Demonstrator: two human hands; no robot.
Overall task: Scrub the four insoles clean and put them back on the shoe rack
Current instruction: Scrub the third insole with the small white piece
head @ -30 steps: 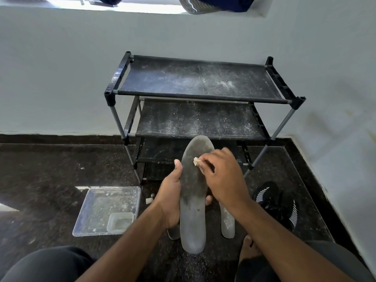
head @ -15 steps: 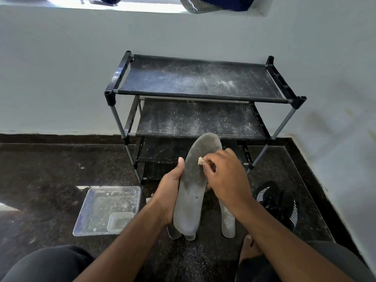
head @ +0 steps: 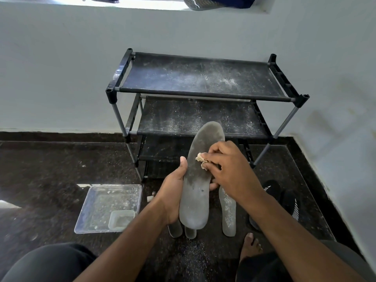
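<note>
My left hand [head: 173,192] grips a grey insole [head: 196,198] from its left edge, holding it upright-tilted in front of the black shoe rack [head: 203,94]. My right hand [head: 230,169] pinches a small crumpled pale wad [head: 200,158] against the insole's upper half. Three more insoles lie on the dark floor below: one dusty one [head: 227,214] to the right, and the heels of two others [head: 176,231] [head: 190,233] showing under the held one.
A clear plastic tray [head: 122,188] holding a small tub [head: 121,219] lies on the floor at left. A black shoe [head: 284,198] lies at right, next to the wall. My bare foot [head: 250,247] and knees are at the bottom. The rack's shelves are dusty.
The insole has tipped from straight to leaning right and rose slightly. My right hand with the wad shifted a little up and right on it.
</note>
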